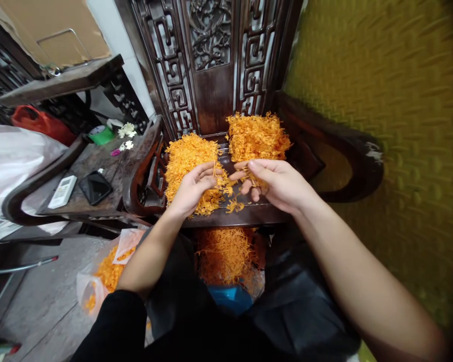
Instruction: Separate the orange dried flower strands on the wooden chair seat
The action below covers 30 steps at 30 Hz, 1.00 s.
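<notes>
Two heaps of thin orange strands lie on the seat of a dark carved wooden chair (249,213): a left heap (186,156) and a right heap (257,133). My left hand (194,188) rests on the near edge of the left heap, its fingers curled around a small tuft of strands. My right hand (275,183) hovers over the seat just right of it, fingertips pinching a few strands. The two hands almost touch. A few loose strands (234,205) lie between them on the seat.
Below the seat sits a bag of orange strands (224,254) and another clear bag (105,274) on the floor at left. A second chair at left holds a phone (95,187), a white remote (62,191) and small white flowers (127,129). A yellow textured wall (400,100) stands at right.
</notes>
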{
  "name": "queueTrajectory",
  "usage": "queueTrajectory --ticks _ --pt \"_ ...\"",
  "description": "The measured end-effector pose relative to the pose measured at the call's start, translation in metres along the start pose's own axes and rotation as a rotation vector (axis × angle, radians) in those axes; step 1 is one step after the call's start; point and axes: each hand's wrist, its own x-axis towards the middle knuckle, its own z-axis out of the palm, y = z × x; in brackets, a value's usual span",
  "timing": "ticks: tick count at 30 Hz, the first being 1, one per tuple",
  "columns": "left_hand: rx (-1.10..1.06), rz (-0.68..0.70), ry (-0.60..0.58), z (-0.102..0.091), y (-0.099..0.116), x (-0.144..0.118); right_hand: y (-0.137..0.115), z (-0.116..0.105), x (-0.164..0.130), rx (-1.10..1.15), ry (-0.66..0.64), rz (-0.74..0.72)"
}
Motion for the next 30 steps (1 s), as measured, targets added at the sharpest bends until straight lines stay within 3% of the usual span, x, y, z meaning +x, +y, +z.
queueTrajectory --ticks 6,12,19,22,25,30 --pt "0.109 0.119 -0.027 0.005 -0.008 -0.003 0.000 0.005 0.000 0.118 0.016 0.073" --pt "0.460 0.267 -0.106 0.012 -0.005 -0.009 0.004 0.018 -0.001 0.139 -0.021 0.106" --pt "0.448 0.357 -0.107 0.019 -0.006 -0.010 0.005 0.025 -0.001 0.144 0.017 0.058" --pt "0.445 0.353 -0.087 0.022 -0.005 -0.012 0.010 0.029 -0.001 0.002 0.073 -0.036" --pt "0.424 0.325 -0.078 0.025 -0.005 -0.012 0.016 0.034 0.000 -0.237 0.131 -0.233" --pt "0.218 0.126 -0.140 0.026 -0.001 -0.011 0.019 0.042 -0.001 -0.612 0.299 -0.576"
